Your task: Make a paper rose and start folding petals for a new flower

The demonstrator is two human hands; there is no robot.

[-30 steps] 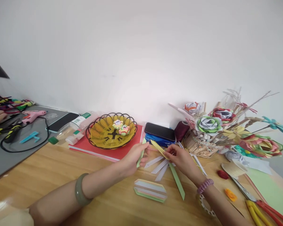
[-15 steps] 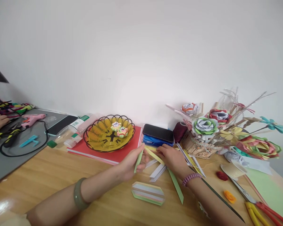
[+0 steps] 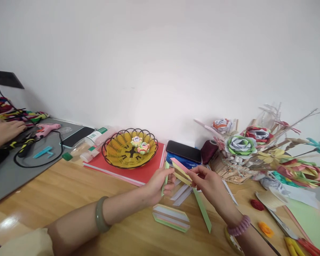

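Observation:
A folded green paper strip (image 3: pixel 165 178) stands upright in my left hand (image 3: pixel 158 185), pinched between thumb and fingers. My right hand (image 3: pixel 212 185) is closed on a pink paper strip (image 3: pixel 180 165), raised at a slant just right of the green one. Yellow paper (image 3: pixel 183 179) shows below the pink strip; I cannot tell if it is held too. Under the hands lie white paper strips (image 3: pixel 181 195) and a long green strip (image 3: pixel 203 210). Nearer me rests a flat group of white, pink and green folded strips (image 3: pixel 171 217).
Two small paper flowers sit in a yellow woven basket (image 3: pixel 114 158) on red paper (image 3: pixel 160 156). Behind my hands a phone (image 3: pixel 183 151) leans on a blue packet (image 3: pixel 176 161). Paper flowers (image 3: pixel 240 144), scissors (image 3: pixel 282 224) and a spool (image 3: pixel 272 196) stand right. Another person's hand (image 3: pixel 6 132) is far left.
My right hand has risen from the loose strips and now holds up a pink strip. My left hand keeps its green strip. The whole view has shifted left, showing more of the other person's hand.

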